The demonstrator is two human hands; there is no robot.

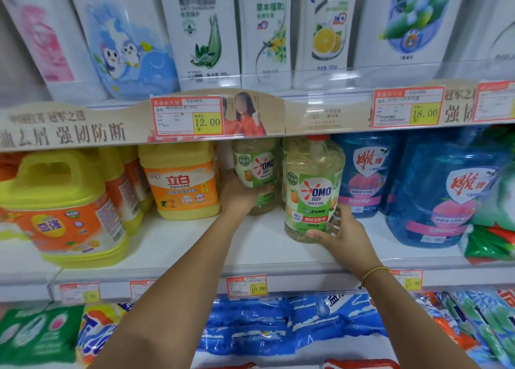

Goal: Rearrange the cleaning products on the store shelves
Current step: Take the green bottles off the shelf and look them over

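Head view: on the middle shelf, the right hand curls its fingers round the lower part of the front bottle, gripping from its 4 o'clock side. Farther back, at that bottle's 10 o'clock, the left hand wraps the rear bottle from its 8 o'clock side. Both bottles look full, so probably heavy, stiff and slick; grip low around the body with the fingers fully wrapped.

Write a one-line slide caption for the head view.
Left hand grips rear OMO bottle, right hand grips front OMO bottle on shelf.
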